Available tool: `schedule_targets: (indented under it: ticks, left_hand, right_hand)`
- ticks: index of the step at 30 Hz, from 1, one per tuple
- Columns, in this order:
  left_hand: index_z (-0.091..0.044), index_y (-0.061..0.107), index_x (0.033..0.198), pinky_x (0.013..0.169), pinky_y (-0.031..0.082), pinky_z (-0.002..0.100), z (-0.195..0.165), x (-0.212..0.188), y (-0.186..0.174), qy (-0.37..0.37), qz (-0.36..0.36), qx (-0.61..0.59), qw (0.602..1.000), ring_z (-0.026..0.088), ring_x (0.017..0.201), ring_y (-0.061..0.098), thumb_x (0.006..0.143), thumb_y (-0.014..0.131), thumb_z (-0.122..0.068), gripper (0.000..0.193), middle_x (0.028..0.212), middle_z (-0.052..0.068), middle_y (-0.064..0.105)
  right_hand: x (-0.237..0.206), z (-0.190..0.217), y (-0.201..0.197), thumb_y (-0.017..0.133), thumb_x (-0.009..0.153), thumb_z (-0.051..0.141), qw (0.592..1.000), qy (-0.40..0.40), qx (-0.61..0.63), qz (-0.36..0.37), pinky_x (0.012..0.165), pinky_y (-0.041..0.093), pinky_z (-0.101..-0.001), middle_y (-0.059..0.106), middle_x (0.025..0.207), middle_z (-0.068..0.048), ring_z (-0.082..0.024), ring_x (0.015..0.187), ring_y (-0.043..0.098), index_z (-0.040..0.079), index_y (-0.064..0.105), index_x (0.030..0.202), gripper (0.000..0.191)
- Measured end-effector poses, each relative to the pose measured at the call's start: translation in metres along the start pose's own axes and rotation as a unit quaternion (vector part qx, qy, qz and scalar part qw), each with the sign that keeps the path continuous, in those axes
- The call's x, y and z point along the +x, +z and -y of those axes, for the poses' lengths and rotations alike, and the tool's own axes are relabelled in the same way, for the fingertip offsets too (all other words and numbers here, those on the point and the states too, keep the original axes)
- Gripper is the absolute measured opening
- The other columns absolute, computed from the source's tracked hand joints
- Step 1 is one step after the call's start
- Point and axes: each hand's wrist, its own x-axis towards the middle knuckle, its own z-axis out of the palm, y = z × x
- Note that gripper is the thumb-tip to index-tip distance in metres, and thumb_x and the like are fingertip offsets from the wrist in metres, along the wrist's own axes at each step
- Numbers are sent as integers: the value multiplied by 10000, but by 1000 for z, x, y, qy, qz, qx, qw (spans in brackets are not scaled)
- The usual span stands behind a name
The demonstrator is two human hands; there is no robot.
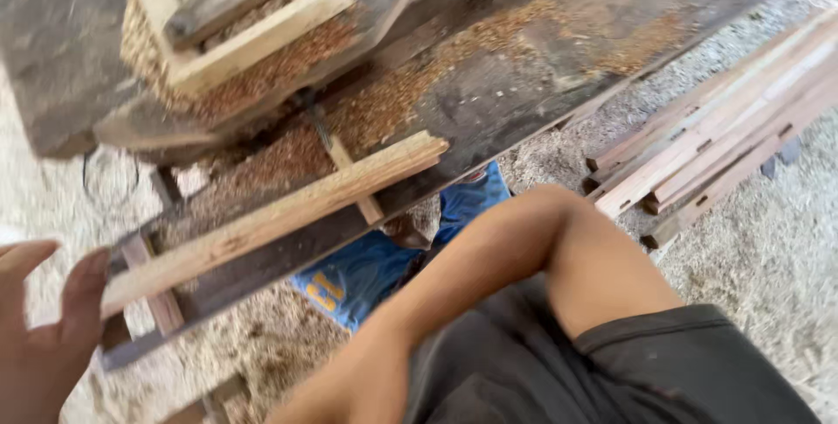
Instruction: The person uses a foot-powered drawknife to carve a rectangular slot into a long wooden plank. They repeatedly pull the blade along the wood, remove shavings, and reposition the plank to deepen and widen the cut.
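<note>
- We see the long wooden strip (pixel 271 219) lying slantwise along the dark workbench (pixel 524 84), its near end pointing at the lower left and its far, splintered end about mid-frame; lying flat on the bench edge keeps it supported along its whole length
- Our left hand (pixel 39 337) is at the lower left, fingers spread and loosely extended, fingertips just beside the strip's near end; we cannot tell whether they actually touch it, and nothing is pinched
- Our right arm (pixel 489 276) crosses the lower middle, bent at the elbow; the right hand itself falls below the frame edge, so we cannot tell how it is shaped or what it holds
- A short crosspiece (pixel 353 184) passes under the strip, seemingly part of the bench frame that carries it
- Sawdust (pixel 384 101) is heaped on the bench and strewn over the ground, thickest around a pale wooden frame (pixel 253 36) at the upper left
- A stack of planed boards (pixel 716 140) rests on the ground at the right, laid parallel and well apart from the strip, likely kept together for easy reach
- Below the bench is a blue cloth (pixel 375 271) with a yellow printed mark on it; no packages, labels or signs show elsewhere
- Dark shorts (pixel 611 372) fill the lower right
</note>
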Motion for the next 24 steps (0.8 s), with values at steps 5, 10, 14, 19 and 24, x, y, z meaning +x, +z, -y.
schedule_targets:
  ticks: [5, 10, 14, 19, 24]
  left_hand:
    - [50, 565, 1265, 779, 532, 336, -30, -32, -41, 115, -12, -29, 993, 275, 892, 664, 1029, 785, -217, 419, 1097, 206, 625]
    - [45, 570, 1257, 790, 532, 340, -56, -45, -53, 137, -19, -118, 983, 276, 902, 665, 1019, 786, -226, 420, 1097, 200, 629]
    - [40, 574, 1251, 798, 532, 343, -51, -45, -11, 159, -2, -188, 969, 277, 909, 666, 1010, 786, -234, 422, 1097, 195, 633]
    - [35, 579, 1243, 809, 532, 346, -73, -60, 11, 144, 52, -227, 962, 278, 919, 667, 1000, 787, -243, 424, 1098, 190, 637]
    - [30, 583, 1234, 819, 532, 350, -87, -35, 58, 159, 83, -236, 955, 278, 928, 668, 989, 788, -252, 426, 1098, 184, 641]
  right_hand:
    - [-70, -7, -44, 638, 1081, 147, 977, 59, 1, -207, 775, 540, -248, 754, 1016, -95, -90, 891, 696, 0, 705, 1101, 163]
    - [-144, -56, -60, 668, 1026, 213, 886, 34, 18, -463, 814, 578, -328, 737, 965, -123, -184, 910, 710, 0, 680, 997, 215]
    - [-172, -87, -67, 661, 1036, 218, 842, 63, -11, -536, 832, 566, -316, 727, 982, -108, -170, 930, 701, 7, 664, 1015, 212]
    - [-183, -95, -79, 624, 1063, 180, 834, 141, -38, -531, 876, 558, -285, 723, 1030, -82, -135, 973, 684, 14, 660, 1066, 171]
    - [-183, -87, -87, 621, 1079, 173, 799, 132, -52, -585, 885, 550, -268, 717, 1040, -63, -117, 982, 673, 8, 642, 1080, 166]
